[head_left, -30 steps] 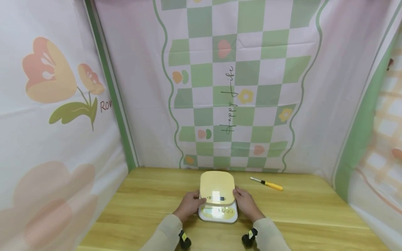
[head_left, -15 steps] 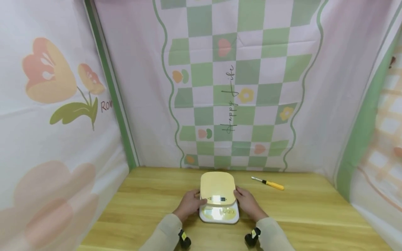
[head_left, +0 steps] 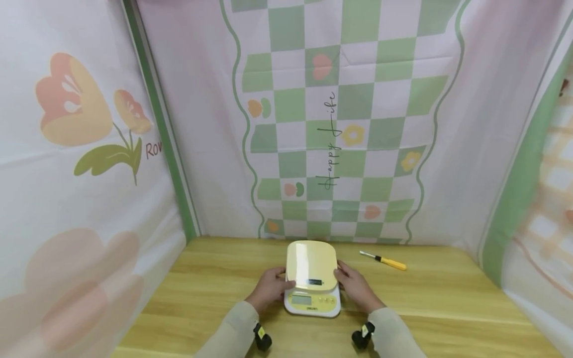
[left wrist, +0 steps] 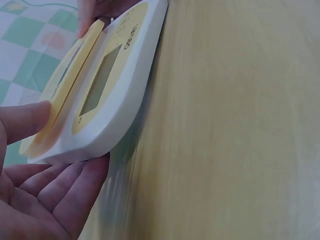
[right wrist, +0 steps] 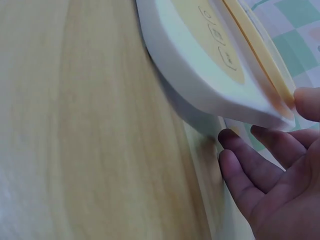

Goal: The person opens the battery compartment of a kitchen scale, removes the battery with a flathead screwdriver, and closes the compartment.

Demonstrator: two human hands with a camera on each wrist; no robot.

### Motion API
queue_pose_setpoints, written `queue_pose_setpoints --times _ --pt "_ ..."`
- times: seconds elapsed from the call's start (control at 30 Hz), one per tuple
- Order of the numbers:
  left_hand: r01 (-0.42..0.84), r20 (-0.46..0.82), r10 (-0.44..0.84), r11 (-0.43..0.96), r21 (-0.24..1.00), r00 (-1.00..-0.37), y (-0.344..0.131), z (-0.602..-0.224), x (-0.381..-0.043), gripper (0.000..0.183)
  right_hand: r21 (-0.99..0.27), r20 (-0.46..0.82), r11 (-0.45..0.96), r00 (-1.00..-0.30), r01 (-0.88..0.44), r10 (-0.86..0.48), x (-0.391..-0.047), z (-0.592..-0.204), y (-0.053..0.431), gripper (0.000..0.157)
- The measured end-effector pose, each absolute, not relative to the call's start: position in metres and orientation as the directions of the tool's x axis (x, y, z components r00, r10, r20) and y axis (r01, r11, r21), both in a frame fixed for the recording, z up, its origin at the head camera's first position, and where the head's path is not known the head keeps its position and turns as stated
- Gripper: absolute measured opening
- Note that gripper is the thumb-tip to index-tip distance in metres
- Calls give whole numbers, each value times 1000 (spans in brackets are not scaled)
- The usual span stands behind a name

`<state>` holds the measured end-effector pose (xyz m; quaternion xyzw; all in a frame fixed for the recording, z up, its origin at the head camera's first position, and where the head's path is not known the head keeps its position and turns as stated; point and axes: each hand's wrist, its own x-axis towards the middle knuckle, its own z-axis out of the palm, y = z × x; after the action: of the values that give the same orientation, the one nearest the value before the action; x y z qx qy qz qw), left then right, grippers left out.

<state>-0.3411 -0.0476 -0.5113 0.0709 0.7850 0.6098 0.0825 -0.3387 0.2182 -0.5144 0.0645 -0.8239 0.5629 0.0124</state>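
Observation:
A kitchen scale (head_left: 312, 303) with a yellow weighing plate (head_left: 311, 263) over a white base is held between the two hands, its display and buttons facing the person. My left hand (head_left: 270, 288) grips the left side; in the left wrist view its thumb (left wrist: 30, 120) lies on the plate's edge and the other fingers are under the base. On the opposite side my right hand (head_left: 355, 287) holds on, the thumb (right wrist: 307, 103) at the plate's edge and fingertips at the underside. The base's front edge is close over the table, with a shadow beneath.
To the right of the scale, a screwdriver (head_left: 384, 260) with a yellow handle lies on the wooden table (head_left: 425, 308). A printed cloth (head_left: 331, 124) hangs behind the table's far edge, and another cloth (head_left: 94, 199) stands along the left.
The scale's tilt has shifted slightly: glare has left the display and now streaks the plate, whose far edge sits a little higher in view. Both hands keep their hold.

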Motion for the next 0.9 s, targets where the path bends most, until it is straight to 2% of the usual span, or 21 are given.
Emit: queue_pose_setpoints --times 0.4,0.67,0.9 --pt "-12 -57 222 201 980 -973 -53 -511 -344 74 -986 33 154 -989 -56 -146 -343 -514 226 64" --pt "-12 -49 282 133 991 -958 -58 -513 -344 76 -993 14 116 -981 -37 -195 -340 -508 230 68" --pt "-39 -71 303 111 993 -950 -61 -509 -343 70 -997 1 76 -947 -27 -320 -338 -499 239 72"
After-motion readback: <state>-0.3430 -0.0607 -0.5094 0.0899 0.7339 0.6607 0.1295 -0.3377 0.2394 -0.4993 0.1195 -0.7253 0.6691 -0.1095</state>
